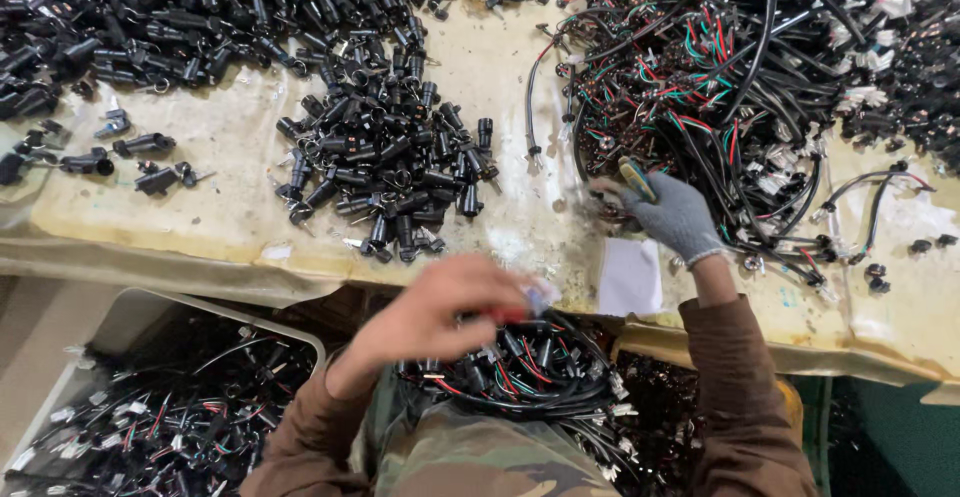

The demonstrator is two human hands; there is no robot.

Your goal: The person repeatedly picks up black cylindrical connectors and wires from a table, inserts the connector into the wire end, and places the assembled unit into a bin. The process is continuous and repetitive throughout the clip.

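**Hands at the wire harness counter**

The left hand [435, 312] is bare and blurred. Its fingers [500, 307] are closed on the end of a cable [520, 319], where red shows beside a pale plug. This hand is at the near edge of the counter [230, 207], above a bundle of black cables [530, 367] with red and green wires that lies in the person's lap.

The right hand [672, 215] wears a grey glove. Its fingers are closed around a small tool with a yellow and dark handle [636, 179]. The tool tip is blurred; what it touches cannot be told. The hand rests at the near left edge of a large pile of wired cables [740, 67] on the far right of the counter.

A white slip of paper [630, 277] lies just near of the gloved hand. A heap of black plastic connectors [390, 162] sits at the counter's centre, and a larger heap [170, 17] lies far left. A grey bin [150, 397] holding more cables stands near left, below the counter.
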